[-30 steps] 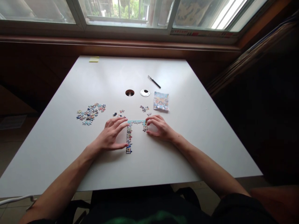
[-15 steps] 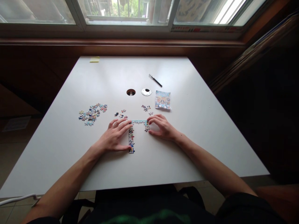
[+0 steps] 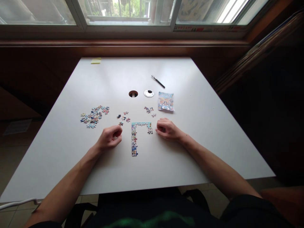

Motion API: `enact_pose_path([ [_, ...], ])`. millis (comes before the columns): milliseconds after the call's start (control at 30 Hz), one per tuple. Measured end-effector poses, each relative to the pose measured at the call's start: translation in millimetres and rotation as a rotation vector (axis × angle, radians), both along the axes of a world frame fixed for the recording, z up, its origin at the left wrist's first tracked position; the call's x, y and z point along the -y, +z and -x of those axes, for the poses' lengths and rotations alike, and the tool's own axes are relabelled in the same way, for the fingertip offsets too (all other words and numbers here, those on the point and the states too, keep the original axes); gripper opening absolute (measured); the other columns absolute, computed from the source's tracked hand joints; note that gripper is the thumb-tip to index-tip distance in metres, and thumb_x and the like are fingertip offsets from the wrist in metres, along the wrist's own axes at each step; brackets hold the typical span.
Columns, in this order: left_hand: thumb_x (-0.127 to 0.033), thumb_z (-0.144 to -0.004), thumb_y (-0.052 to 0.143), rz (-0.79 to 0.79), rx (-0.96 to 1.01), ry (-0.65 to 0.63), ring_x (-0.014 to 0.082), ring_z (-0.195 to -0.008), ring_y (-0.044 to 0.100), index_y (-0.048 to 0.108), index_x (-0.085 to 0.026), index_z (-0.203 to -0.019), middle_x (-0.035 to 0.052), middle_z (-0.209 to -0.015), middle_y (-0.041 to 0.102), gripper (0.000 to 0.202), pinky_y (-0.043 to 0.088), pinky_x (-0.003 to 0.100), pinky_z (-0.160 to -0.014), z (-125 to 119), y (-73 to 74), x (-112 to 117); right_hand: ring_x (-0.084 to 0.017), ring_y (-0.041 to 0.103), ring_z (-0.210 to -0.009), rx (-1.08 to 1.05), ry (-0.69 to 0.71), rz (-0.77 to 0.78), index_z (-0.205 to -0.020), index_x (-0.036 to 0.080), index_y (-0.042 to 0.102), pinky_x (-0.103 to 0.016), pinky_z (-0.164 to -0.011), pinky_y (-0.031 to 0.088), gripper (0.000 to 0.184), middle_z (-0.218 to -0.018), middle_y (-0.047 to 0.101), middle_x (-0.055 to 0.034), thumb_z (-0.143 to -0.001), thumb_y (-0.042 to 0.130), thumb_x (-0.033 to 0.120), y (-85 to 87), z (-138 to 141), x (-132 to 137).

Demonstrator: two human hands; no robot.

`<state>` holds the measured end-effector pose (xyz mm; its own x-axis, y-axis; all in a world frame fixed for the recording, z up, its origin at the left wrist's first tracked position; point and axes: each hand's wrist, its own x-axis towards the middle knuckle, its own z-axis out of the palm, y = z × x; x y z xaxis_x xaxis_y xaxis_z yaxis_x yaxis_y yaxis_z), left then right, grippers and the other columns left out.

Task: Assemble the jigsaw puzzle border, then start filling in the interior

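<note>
A partly joined jigsaw frame point(image 3: 134, 139) lies on the white table point(image 3: 166, 158): a long left edge strip, a short top strip and a stub at the right. My left hand point(image 3: 109, 138) rests just left of the strip, fingers curled into a loose fist, apart from the pieces. My right hand point(image 3: 167, 129) rests just right of the stub with fingers curled under. Neither hand visibly holds a piece. A few loose pieces point(image 3: 123, 117) lie just beyond my left hand.
A larger heap of loose pieces point(image 3: 93, 115) lies at the left, a small cluster point(image 3: 148, 110) beside a printed picture bag point(image 3: 165, 101). Further back are a cable hole point(image 3: 133, 93), its round cap point(image 3: 148, 93), a pen point(image 3: 158, 82) and a yellow note pad point(image 3: 96, 60).
Both hands have drawn back off the joined strips and curled their fingers in. The jigsaw frame stays where it was.
</note>
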<state>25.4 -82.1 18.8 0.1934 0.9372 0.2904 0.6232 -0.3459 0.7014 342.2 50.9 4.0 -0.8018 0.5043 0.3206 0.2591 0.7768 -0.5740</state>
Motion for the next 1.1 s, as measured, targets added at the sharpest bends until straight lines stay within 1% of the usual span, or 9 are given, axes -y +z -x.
enact_pose_path([
  [100, -0.008, -0.07, 0.048, 0.098, -0.048, -0.136, 0.0081, -0.055, 0.033, 0.043, -0.019, -0.071, -0.0052, -0.064, 0.039, 0.012, 0.029, 0.022, -0.053, 0.4, 0.3, 0.5, -0.015, 0.038, -0.065, 0.015, 0.005, 0.002, -0.066, 0.022, 0.032, -0.032, -0.075, 0.036, 0.029, -0.065, 0.041, 0.0026, -0.08, 0.054, 0.011, 0.3, 0.3, 0.1],
  [200, -0.009, -0.067, 0.046, 0.136, -0.085, -0.189, 0.009, -0.057, 0.033, 0.042, -0.019, -0.071, -0.0045, -0.064, 0.039, 0.012, 0.029, 0.022, -0.055, 1.2, 1.6, 0.0, -0.015, 0.038, -0.066, 0.031, 0.007, 0.004, -0.066, 0.022, 0.031, -0.031, -0.075, 0.035, 0.029, -0.065, 0.042, 0.0024, -0.079, 0.053, 0.01, 2.9, 1.1, 0.5],
  [367, -0.011, -0.066, 0.044, 0.138, -0.079, -0.198, 0.0101, -0.058, 0.032, 0.04, -0.019, -0.071, -0.0041, -0.064, 0.038, 0.011, 0.029, 0.024, -0.056, 2.2, 3.2, -0.6, -0.015, 0.037, -0.066, 0.04, 0.007, 0.0, -0.066, 0.022, 0.031, -0.031, -0.075, 0.035, 0.029, -0.065, 0.042, 0.0022, -0.079, 0.053, 0.01, 5.9, 1.9, 0.6],
  [633, -0.01, -0.068, 0.045, 0.149, -0.11, -0.18, 0.0099, -0.058, 0.033, 0.042, -0.019, -0.073, -0.0042, -0.065, 0.04, 0.011, 0.029, 0.023, -0.057, 1.3, 1.8, -1.0, -0.015, 0.038, -0.066, 0.044, 0.006, 0.002, -0.066, 0.022, 0.034, -0.031, -0.075, 0.034, 0.026, -0.066, 0.044, 0.0018, -0.081, 0.054, 0.011, 3.9, 2.2, 0.3],
  [1100, -0.01, -0.068, 0.047, 0.162, -0.106, -0.165, 0.0096, -0.059, 0.036, 0.043, -0.019, -0.073, -0.004, -0.065, 0.043, 0.011, 0.031, 0.022, -0.056, 3.0, -1.3, -0.4, -0.015, 0.039, -0.067, 0.059, -0.002, 0.013, -0.067, 0.022, 0.033, -0.031, -0.075, 0.035, 0.027, -0.066, 0.043, 0.0021, -0.081, 0.054, 0.012, 3.7, 1.6, -0.4],
])
